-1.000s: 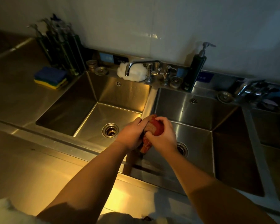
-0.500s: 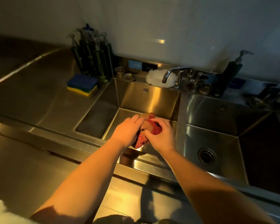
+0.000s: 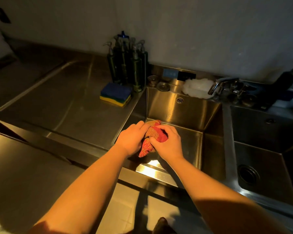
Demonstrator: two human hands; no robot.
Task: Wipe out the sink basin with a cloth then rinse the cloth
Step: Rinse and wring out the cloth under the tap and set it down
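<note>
On your far left the steel worktop (image 3: 66,102) carries a stack of sponges (image 3: 115,94), with dark pump bottles (image 3: 128,65) behind it by the wall; next comes your left hand (image 3: 132,139), its grip curled round the left side of the cloth (image 3: 152,137); the cloth is bunched between both hands over the sink basin (image 3: 184,112), near its front-left corner, with its long axis running from the far end at your fingertips to a loose tail hanging toward you; your right hand (image 3: 169,142) is clamped on the cloth's right side, fingers wrapped over the top; both grips are closed on it, so neither is free; the tap (image 3: 221,85) stands at the back rim, to the right and farther off, and no water shows at its spout; the rinse, I judge, turns on this: the cloth must travel right and away, and your right hand is nearer the tap.
</note>
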